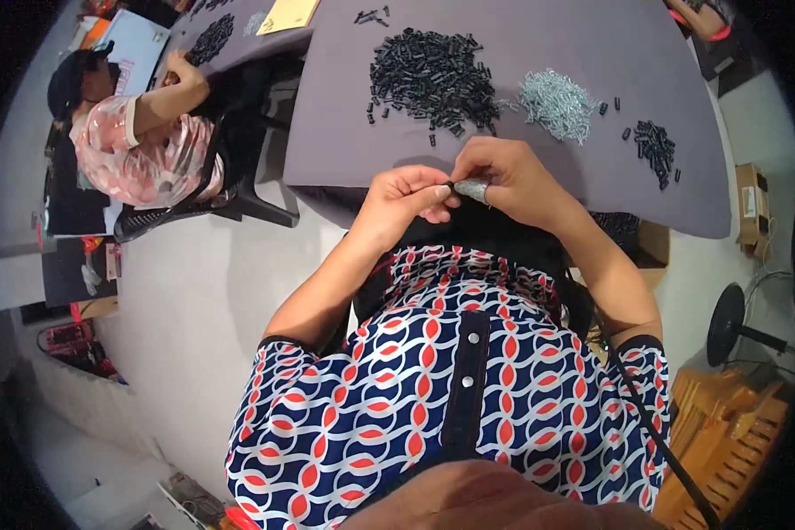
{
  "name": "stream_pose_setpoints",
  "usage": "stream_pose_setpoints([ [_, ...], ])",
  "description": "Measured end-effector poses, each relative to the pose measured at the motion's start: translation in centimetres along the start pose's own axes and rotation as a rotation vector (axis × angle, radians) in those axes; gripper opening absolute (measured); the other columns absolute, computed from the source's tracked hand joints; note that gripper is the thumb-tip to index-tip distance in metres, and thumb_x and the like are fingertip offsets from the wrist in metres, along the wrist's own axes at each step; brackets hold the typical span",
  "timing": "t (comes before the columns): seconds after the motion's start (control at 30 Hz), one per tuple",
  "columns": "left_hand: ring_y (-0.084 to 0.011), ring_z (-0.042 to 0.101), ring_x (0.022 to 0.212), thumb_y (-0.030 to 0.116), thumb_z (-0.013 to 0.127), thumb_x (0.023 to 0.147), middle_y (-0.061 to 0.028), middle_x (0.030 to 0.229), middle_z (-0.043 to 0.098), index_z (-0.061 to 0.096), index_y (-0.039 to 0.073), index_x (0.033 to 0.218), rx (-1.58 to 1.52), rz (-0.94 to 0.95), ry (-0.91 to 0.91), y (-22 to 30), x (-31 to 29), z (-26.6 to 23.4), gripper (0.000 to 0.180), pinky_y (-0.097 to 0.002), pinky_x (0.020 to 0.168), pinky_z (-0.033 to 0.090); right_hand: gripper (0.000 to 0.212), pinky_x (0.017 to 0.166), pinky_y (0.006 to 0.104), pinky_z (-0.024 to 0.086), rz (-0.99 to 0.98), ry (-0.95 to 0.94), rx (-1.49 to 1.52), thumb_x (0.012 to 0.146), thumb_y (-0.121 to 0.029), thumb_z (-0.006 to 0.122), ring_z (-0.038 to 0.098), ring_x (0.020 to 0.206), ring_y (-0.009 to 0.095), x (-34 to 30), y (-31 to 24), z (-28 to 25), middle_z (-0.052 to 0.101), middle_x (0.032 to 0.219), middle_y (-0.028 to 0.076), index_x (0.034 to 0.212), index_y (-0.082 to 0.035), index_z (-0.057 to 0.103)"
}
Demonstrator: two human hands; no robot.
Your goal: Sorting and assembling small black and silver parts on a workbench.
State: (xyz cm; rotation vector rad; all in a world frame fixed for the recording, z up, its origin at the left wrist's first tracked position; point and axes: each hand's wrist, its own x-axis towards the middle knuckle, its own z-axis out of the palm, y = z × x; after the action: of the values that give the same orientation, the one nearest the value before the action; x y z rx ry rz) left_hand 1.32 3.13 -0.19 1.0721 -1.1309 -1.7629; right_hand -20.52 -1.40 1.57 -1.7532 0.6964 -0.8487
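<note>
I pinch a small dark piece [451, 185] between the fingertips of my left hand [399, 205] and my right hand [514, 177], both grips closed on it just off the near edge of the table [327, 132]. A silvery wrap [473, 189] covers my right thumb, close against the piece; my fingers hide most of the piece, so I cannot tell its full shape.

Beyond my hands, on the grey cloth, lies a broad heap of black parts [434, 79], short and tube-like, a few strays loose at its near side. Just right of it sits a pile of shiny silver parts [556, 104], and farther right a smaller black cluster [655, 152]. A few black pieces [373, 16] lie at the far side, beyond the broad heap.

To my left a co-worker [146, 150] in a pink patterned top and dark cap sits on a black chair [260, 190], one arm reaching to another table near a dark pile [212, 40]. On my right, toward the near side, stand a dark round fan [726, 324] and a brown slatted chair [724, 437].
</note>
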Motion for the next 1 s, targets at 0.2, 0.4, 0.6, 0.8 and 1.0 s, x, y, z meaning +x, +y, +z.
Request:
stream_pose_setpoints([
  [0.2,-0.0127,0.069,0.072,0.006,0.06,0.096,-0.0107,0.091,0.072,0.065,-0.002,0.112,0.061,-0.049,-0.033,-0.5,0.5,1.2,0.019,-0.0237,0.067,0.057,0.018,0.069,0.0319,0.048,-0.201,-0.06,-0.309,0.072,0.009,0.063,0.061,0.077,0.025,-0.9,-0.5,-1.1,0.061,0.086,0.011,0.089,0.001,0.063],
  [0.4,-0.0117,0.066,0.069,0.008,0.059,0.097,-0.0097,0.086,0.072,0.066,-0.002,0.107,-0.177,-0.23,-0.176,-1.2,1.2,0.7,0.016,-0.0221,0.064,0.054,0.015,0.066,0.0332,0.047,-0.17,-0.081,-0.323,0.073,0.006,0.064,0.06,0.074,0.028,-1.7,-0.5,-1.1,0.061,0.08,0.01,0.087,0.001,0.062],
  [0.6,-0.0143,0.067,0.066,0.004,0.059,0.096,-0.013,0.085,0.072,0.065,-0.002,0.107,-0.17,-0.127,-0.055,-2.0,1.0,1.5,0.014,-0.0234,0.062,0.056,0.025,0.069,0.0326,0.049,-0.224,-0.103,-0.38,0.074,0.007,0.065,0.062,0.075,0.024,-1.6,0.2,-1.2,0.064,0.087,0.01,0.098,0.0,0.066],
  [0.8,-0.0135,0.067,0.068,0.006,0.06,0.096,-0.0125,0.085,0.072,0.065,-0.002,0.106,-0.154,-0.03,0.051,-1.1,1.1,1.9,0.014,-0.0242,0.064,0.057,0.029,0.078,0.031,0.05,0.016,0.137,-0.128,0.089,-0.001,0.058,0.064,0.088,0.017,-2.0,-0.5,-2.3,0.067,0.097,0.01,0.118,-0.002,0.063],
  [1.0,-0.0113,0.066,0.07,0.008,0.061,0.096,-0.0094,0.086,0.072,0.065,-0.001,0.106,-0.012,0.053,0.072,-0.8,0.9,2.7,0.014,-0.0233,0.066,0.054,0.024,0.07,0.0456,0.049,0.065,0.077,-0.522,0.091,-0.027,0.059,0.063,0.083,0.04,-1.5,-1.5,-1.3,0.064,0.089,0.019,0.093,-0.004,0.062],
])
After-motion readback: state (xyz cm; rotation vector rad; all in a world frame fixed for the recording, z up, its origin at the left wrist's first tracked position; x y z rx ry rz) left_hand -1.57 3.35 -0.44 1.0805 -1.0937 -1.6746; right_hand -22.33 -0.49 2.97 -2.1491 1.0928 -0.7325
